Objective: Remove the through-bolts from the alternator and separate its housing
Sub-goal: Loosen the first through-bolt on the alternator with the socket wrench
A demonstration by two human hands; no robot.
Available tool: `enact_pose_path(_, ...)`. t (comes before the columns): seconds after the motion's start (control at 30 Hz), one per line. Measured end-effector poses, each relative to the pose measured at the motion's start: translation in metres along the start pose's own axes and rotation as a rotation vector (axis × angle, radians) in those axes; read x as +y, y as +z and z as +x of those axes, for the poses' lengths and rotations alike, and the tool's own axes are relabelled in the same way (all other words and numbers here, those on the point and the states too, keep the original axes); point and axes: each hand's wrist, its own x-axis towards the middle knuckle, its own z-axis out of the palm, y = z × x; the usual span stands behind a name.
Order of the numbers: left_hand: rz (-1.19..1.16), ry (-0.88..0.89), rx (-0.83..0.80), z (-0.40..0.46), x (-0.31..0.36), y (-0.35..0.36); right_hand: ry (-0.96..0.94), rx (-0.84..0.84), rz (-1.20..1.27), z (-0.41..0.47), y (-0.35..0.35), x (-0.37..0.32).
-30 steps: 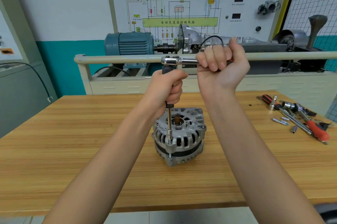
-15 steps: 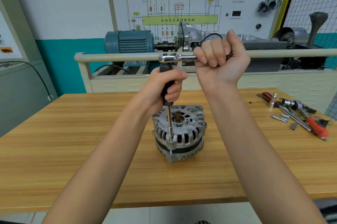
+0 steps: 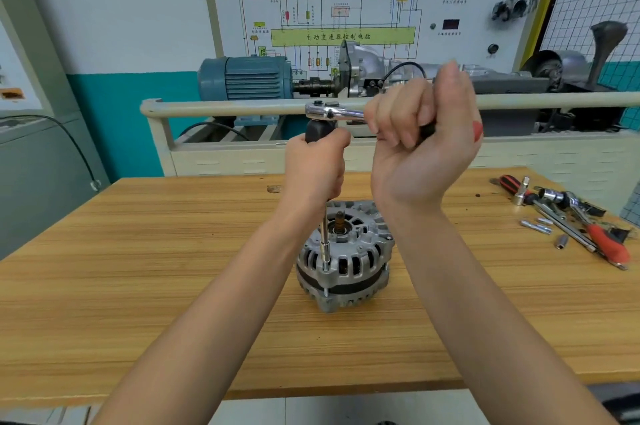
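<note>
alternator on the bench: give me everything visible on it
The alternator stands shaft-up on the wooden table, between the person's forearms. Its cast housing looks like bare silver metal with slotted vents, split by a dark band round the middle; a stubby shaft end sticks up from the top centre. A slim extension bar with socket comes down onto its near-left rim. Neither hand touches it.

Wood bench (image 3: 138,286); alternator (image 3: 344,263) mid; tools (image 3: 571,216) rt.

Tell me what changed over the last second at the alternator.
The right hand has swung the ratchet handle a little, its palm now turned more toward the camera. The left hand still grips the black driver handle, and the extension stays seated on the alternator.
</note>
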Motion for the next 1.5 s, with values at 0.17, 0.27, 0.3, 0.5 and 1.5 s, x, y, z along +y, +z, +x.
enact_pose_path(0.17, 0.052, 0.015, -0.019, -0.002, 0.001, -0.003, -0.009, -0.057, 0.015, 0.002, 0.0, -0.001)
enact_pose_path(0.27, 0.109, 0.041, -0.178, 0.0, 0.007, -0.012, 0.316, 0.137, 0.22, 0.022, -0.017, -0.004)
enact_pose_path(0.3, 0.101, 0.055, -0.231, 0.002, 0.01, -0.015, 0.416, 0.218, 0.299, 0.028, -0.023, -0.003)
enact_pose_path(0.5, -0.124, -0.044, -0.547, 0.008, 0.013, -0.014, 0.629, 0.431, 0.598, 0.044, -0.041, 0.007)
enact_pose_path(1.5, 0.012, -0.04, -0.225, 0.007, 0.015, -0.007, 0.344, 0.244, 0.247, 0.02, -0.02, -0.004)
